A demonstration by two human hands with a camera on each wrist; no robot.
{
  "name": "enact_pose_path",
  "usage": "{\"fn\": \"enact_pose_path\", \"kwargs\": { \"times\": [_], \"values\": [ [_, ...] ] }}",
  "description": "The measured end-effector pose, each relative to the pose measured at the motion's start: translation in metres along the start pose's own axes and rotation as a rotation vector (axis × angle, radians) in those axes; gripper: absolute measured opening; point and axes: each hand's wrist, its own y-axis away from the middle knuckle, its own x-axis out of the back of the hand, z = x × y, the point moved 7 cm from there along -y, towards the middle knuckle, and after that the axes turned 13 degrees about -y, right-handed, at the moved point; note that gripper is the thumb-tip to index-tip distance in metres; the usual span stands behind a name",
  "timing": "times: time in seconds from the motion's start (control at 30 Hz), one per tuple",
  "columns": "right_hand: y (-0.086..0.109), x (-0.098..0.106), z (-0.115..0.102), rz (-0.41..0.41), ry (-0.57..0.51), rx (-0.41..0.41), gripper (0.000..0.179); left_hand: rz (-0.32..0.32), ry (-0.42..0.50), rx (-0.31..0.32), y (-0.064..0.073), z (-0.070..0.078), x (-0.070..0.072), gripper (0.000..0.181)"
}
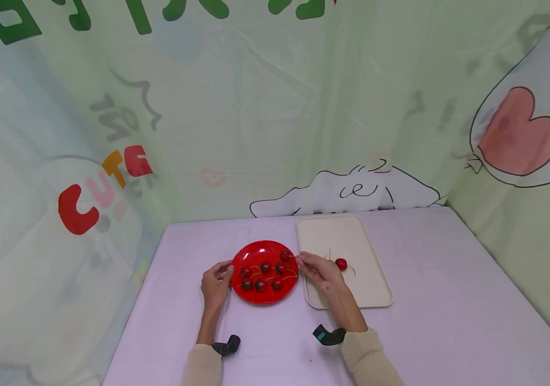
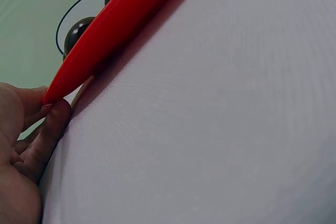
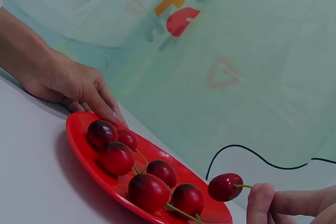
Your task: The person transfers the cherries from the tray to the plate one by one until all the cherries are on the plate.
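My left hand (image 1: 215, 284) pinches the left rim of a round red plate (image 1: 259, 250) between thumb and fingers. Several dark red cherries with green stems lie on the plate, among them one cherry (image 3: 148, 192) near its front edge. On the right, my right hand (image 1: 324, 272) pinches the stem of a single cherry (image 3: 225, 187), which hangs over the plate's right side. In the left wrist view, the thumb lies on top of the plate's rim (image 2: 113, 32) and a finger is under it.
A cream rectangular tray (image 1: 357, 292) lies right of the plate, partly under my right hand. On it sits a cherry (image 1: 341, 264), with more stems showing beside the hand. The table has a pale lilac cloth (image 1: 444, 300); a printed curtain (image 1: 275, 123) stands behind.
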Motion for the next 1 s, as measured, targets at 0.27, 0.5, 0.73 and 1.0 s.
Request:
{"fn": "enact_pose_path", "kwargs": {
  "times": [0.27, 0.5, 0.73, 1.0],
  "values": [
    [0.001, -0.005, 0.004, 0.060, 0.063, 0.054, 0.059, 0.004, 0.010, 0.003, 0.001, 0.000, 0.002, 0.025],
    [-0.001, -0.007, 0.006, 0.097, 0.101, 0.127, 0.039, 0.004, 0.012, -0.003, 0.000, 0.002, 0.003, 0.025],
    [0.001, -0.008, 0.004, 0.088, 0.253, 0.239, 0.041, 0.000, 0.010, -0.006, 0.001, 0.001, 0.000, 0.025],
    [0.004, -0.010, -0.002, 0.137, 0.452, 0.388, 0.026, 0.011, 0.010, -0.022, -0.004, -0.001, 0.000, 0.024]
  ]
}}
